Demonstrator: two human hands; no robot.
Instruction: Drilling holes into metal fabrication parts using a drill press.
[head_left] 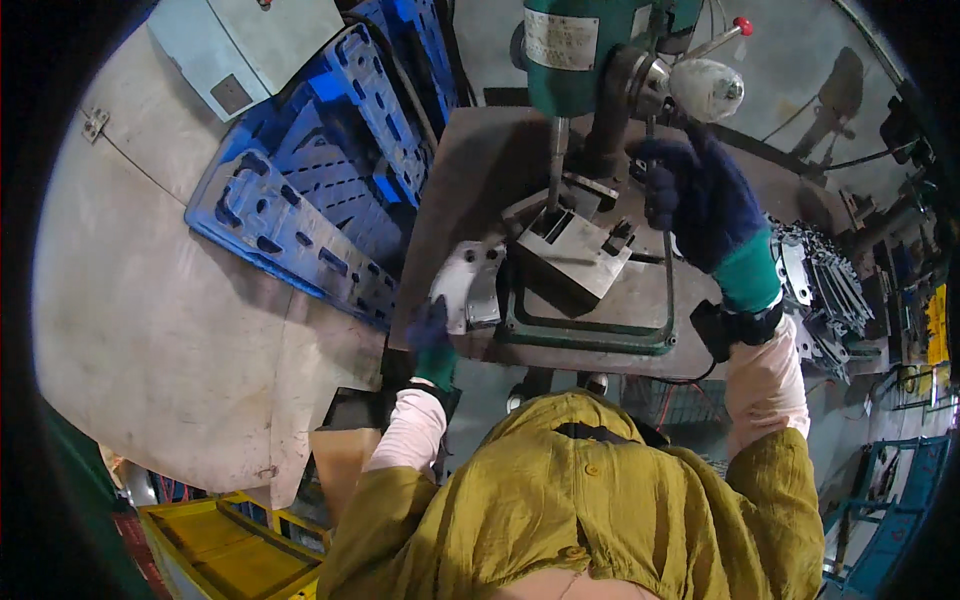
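On the left of the work table, my left hand [430, 328], in a dark blue and green glove, pinches the near edge of a bent metal plate [468, 288] with holes in it. This plate lies beside a steel block fixture [577, 255]. Above the fixture stands a green drill press [562, 60], its spindle [557, 165] reaching down to the fixture's far side. My right hand [700, 195], gloved alike, is closed beside the press's hub [707, 90], fingers curled round a feed lever that they mostly hide.
A green base frame [590, 340] surrounds the fixture on the brown table [460, 160]. Several stacked metal plates [825, 285] lie to the right. Blue plastic pallets [300, 220] lean at the left, near a grey cabinet [250, 50]. A red-knobbed lever [725, 38] juts from the press.
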